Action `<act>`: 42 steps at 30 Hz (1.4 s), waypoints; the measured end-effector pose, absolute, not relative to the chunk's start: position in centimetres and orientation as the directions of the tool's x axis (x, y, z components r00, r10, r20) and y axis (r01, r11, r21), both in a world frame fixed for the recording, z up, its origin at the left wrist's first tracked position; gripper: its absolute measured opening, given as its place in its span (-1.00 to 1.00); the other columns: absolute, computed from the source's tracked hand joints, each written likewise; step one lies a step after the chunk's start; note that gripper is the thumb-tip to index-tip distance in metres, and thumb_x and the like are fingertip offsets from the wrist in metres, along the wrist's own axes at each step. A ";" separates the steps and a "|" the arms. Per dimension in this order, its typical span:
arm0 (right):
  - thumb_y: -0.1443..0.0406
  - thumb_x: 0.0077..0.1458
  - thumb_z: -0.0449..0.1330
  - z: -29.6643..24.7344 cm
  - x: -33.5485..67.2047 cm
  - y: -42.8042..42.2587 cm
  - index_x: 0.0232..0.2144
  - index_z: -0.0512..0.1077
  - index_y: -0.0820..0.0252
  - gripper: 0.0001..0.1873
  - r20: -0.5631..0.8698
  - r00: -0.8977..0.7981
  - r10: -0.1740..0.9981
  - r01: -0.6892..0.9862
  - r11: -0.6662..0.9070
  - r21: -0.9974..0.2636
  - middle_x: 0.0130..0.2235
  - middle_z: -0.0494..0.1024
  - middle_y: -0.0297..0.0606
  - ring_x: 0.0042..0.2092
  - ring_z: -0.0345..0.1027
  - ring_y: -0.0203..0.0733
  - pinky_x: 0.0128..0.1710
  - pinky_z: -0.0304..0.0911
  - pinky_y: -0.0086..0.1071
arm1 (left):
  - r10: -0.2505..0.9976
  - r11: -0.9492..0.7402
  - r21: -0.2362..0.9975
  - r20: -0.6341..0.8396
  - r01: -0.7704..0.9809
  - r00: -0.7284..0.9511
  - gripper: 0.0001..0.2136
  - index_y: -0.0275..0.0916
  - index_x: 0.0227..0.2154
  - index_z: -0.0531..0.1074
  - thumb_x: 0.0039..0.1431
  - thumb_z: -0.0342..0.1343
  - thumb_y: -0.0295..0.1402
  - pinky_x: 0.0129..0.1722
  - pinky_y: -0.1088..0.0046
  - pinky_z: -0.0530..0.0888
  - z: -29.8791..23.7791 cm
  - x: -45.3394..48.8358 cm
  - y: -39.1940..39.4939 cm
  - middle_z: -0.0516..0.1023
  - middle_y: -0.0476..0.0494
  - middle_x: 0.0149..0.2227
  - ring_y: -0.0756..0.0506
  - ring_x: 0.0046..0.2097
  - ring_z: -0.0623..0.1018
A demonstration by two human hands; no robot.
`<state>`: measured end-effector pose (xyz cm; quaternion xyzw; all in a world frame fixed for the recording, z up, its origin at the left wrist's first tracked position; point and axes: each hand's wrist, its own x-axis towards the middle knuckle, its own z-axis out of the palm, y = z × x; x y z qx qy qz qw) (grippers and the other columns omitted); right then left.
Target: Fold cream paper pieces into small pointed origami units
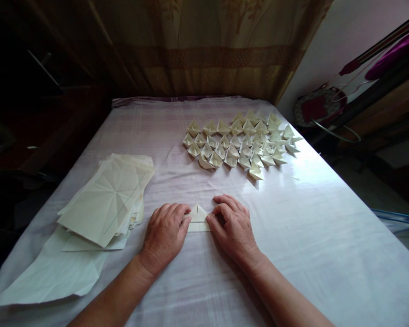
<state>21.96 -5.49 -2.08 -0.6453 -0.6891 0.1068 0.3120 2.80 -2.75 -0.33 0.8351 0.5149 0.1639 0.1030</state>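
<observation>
A partly folded sheet of paper point(198, 215) lies on the cloth between my two hands, with a triangular peak at its top and a straight flap along its bottom. My left hand point(166, 231) holds its left side, thumb and index finger closed at the edge. My right hand point(232, 222) pinches the right side the same way, its other fingers curled beyond the edge. Both hands cover the ends of the paper. Farther back on the right stand several folded paper boats point(236, 141), crowded in rows.
A stack of creased paper sheets point(112, 195) lies to the left, with a longer loose sheet point(54, 268) under it. The table point(300, 254) wears a pale checked cloth. A curtain point(204, 54) hangs behind it, and a bag point(318, 106) is off the right edge.
</observation>
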 end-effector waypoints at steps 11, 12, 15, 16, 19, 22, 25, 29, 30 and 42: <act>0.33 0.14 0.16 -1.8 21.9 -5.5 -0.38 0.47 0.04 -0.91 0.309 -0.050 0.950 0.848 0.204 -0.489 0.06 0.50 -0.23 0.18 0.23 0.03 0.10 0.10 -0.07 | 0.885 -0.464 0.376 0.157 0.802 0.438 -0.91 -0.16 -0.32 0.42 0.24 0.03 -0.45 -0.15 0.30 0.40 -0.3 2.4 -2.7 0.48 -0.07 -0.25 -0.12 -0.19 0.49; 0.33 0.13 0.16 -1.6 21.7 -5.4 -0.38 0.47 0.05 -0.91 0.301 -0.047 0.953 0.852 0.195 -0.486 0.07 0.49 -0.22 0.18 0.23 0.03 0.10 0.09 -0.07 | 0.882 -0.469 0.373 0.150 0.801 0.446 -0.90 -0.16 -0.32 0.42 0.23 0.03 -0.46 -0.15 0.31 0.40 -0.2 2.4 -2.6 0.48 -0.07 -0.25 -0.12 -0.19 0.49; 0.26 0.11 0.21 -1.3 20.9 -5.1 -0.41 0.44 0.07 -0.95 0.271 -0.017 0.962 0.865 0.150 -0.479 0.09 0.46 -0.18 0.18 0.22 0.07 0.10 0.08 -0.03 | 0.882 -0.468 0.368 0.144 0.804 0.448 -0.89 -0.16 -0.32 0.42 0.19 0.04 -0.49 -0.15 0.31 0.39 -0.1 2.4 -2.5 0.49 -0.07 -0.26 -0.12 -0.19 0.48; 0.22 0.09 0.24 -1.2 20.6 -5.0 -0.42 0.42 0.08 -0.90 0.269 -0.004 0.963 0.870 0.136 -0.475 0.08 0.46 -0.16 0.18 0.22 0.09 0.10 0.08 -0.02 | 0.884 -0.465 0.368 0.144 0.805 0.445 -0.90 -0.16 -0.32 0.41 0.19 0.05 -0.49 -0.15 0.31 0.39 -0.1 2.4 -2.5 0.49 -0.06 -0.26 -0.12 -0.19 0.48; 0.12 0.03 0.31 -1.4 19.9 -4.7 -0.45 0.37 0.09 -0.76 0.283 0.017 0.959 0.882 0.119 -0.457 0.07 0.45 -0.10 0.16 0.22 0.14 0.08 0.08 0.02 | 0.886 -0.463 0.360 0.163 0.810 0.434 -0.97 -0.16 -0.34 0.40 0.20 0.09 -0.42 -0.16 0.32 0.39 -0.1 2.6 -2.6 0.48 -0.06 -0.27 -0.12 -0.20 0.48; 0.13 0.03 0.33 -1.5 19.9 -4.7 -0.44 0.36 0.10 -0.75 0.280 0.014 0.960 0.886 0.118 -0.449 0.10 0.45 -0.07 0.18 0.21 0.15 0.09 0.08 0.05 | 0.885 -0.466 0.341 0.179 0.816 0.431 -0.94 -0.16 -0.34 0.40 0.22 0.14 -0.33 -0.18 0.31 0.37 -0.1 2.7 -2.7 0.48 -0.07 -0.27 -0.13 -0.21 0.48; 0.19 0.06 0.30 -1.5 20.9 -4.7 -0.42 0.40 0.09 -0.84 0.253 -0.014 0.967 0.872 0.136 -0.470 0.12 0.45 -0.12 0.19 0.22 0.12 0.09 0.11 0.03 | 0.891 -0.454 0.336 0.162 0.825 0.424 -0.92 -0.17 -0.34 0.40 0.21 0.17 -0.31 -0.18 0.31 0.37 0.0 2.9 -2.7 0.48 -0.06 -0.27 -0.13 -0.21 0.48; 0.29 0.07 0.28 -1.5 22.8 -4.6 -0.41 0.48 0.05 -0.97 0.187 -0.061 0.981 0.854 0.148 -0.500 0.15 0.45 -0.24 0.24 0.17 0.11 0.11 0.12 0.05 | 0.896 -0.444 0.337 0.143 0.830 0.421 -0.96 -0.16 -0.33 0.41 0.22 0.15 -0.35 -0.17 0.30 0.37 0.0 2.8 -2.7 0.48 -0.07 -0.26 -0.13 -0.20 0.48; 0.30 0.07 0.28 -1.6 23.2 -4.6 -0.41 0.50 0.04 -0.97 0.176 -0.064 0.982 0.850 0.147 -0.506 0.16 0.44 -0.26 0.25 0.16 0.11 0.11 0.12 0.06 | 0.895 -0.446 0.338 0.141 0.829 0.424 -0.98 -0.16 -0.33 0.42 0.22 0.14 -0.37 -0.16 0.31 0.37 0.0 2.7 -2.6 0.48 -0.07 -0.26 -0.13 -0.20 0.48; 0.32 0.10 0.22 -1.9 24.0 -4.8 -0.34 0.56 0.01 -0.89 0.167 -0.083 0.982 0.822 0.162 -0.547 0.18 0.44 -0.27 0.27 0.14 0.08 0.16 0.09 0.06 | 0.891 -0.450 0.383 0.133 0.807 0.433 -0.89 -0.18 -0.30 0.48 0.23 0.06 -0.46 -0.16 0.29 0.41 0.0 1.1 -2.4 0.51 -0.08 -0.26 -0.13 -0.21 0.51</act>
